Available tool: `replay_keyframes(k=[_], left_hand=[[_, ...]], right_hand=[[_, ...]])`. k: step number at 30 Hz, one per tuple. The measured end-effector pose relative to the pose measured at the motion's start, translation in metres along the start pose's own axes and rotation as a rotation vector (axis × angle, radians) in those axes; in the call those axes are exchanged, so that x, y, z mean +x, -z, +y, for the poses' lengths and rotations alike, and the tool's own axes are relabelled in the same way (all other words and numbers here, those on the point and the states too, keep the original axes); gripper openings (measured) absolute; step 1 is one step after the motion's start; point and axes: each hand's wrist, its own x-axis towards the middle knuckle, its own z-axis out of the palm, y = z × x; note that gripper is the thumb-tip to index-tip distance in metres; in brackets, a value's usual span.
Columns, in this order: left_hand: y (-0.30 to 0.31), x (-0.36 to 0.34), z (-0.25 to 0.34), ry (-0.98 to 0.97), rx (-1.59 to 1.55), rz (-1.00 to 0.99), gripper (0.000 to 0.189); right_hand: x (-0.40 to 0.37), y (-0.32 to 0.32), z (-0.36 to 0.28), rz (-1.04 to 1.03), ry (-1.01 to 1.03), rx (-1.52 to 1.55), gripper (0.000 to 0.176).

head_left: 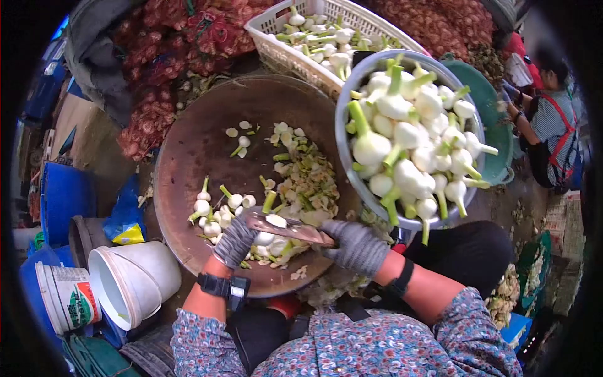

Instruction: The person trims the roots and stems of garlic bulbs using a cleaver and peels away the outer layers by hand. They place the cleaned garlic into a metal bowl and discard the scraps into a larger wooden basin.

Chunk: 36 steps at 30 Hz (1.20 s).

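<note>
My right hand [359, 247], in a grey knit glove, is closed round the handle of a broad-bladed knife [301, 232]. The blade points left, and a pale slice of garlic [276, 220] lies on it. My left hand [236, 242], gloved too, is closed at the blade's tip on a garlic bulb [264, 239], which the blade partly covers. Both hands are over the near side of a wide brown round basin [188, 125]. Beside my left hand lies a group of white garlic bulbs [226, 216]; peelings and trimmed stems [308, 179] are heaped beyond the knife.
A grey tub [347, 151] piled with garlic stands at the right, by a green basin [490, 119]. Behind are a white crate [267, 38] of garlic and red net sacks [151, 56]. White buckets [147, 276] sit at left. Another person [553, 125] works at far right.
</note>
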Motion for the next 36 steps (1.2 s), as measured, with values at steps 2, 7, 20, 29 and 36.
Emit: replay_keyframes(k=[2,7,20,29,36], left_hand=[[-0.025,-0.017,0.021,-0.253,0.765,0.133,0.027],[-0.045,-0.055,0.049,-0.257,0.692,0.092,0.029],[-0.072,-0.08,0.154,0.129,-0.508,0.223,0.075],[-0.083,-0.072,0.133,-0.052,-0.596,0.361,0.085],[-0.093,-0.077,0.119,0.022,-0.47,0.387,0.074]], right_hand=[[-0.001,0.004,-0.012,-0.02,-0.016,-0.033,0.031],[-0.009,-0.007,0.014,-0.041,-0.018,-0.03,0.033],[-0.013,-0.002,-0.038,-0.034,-0.068,0.456,0.049],[-0.023,-0.008,-0.034,-0.262,-0.578,1.233,0.03],[-0.041,-0.005,-0.018,0.184,-0.018,0.087,0.028]])
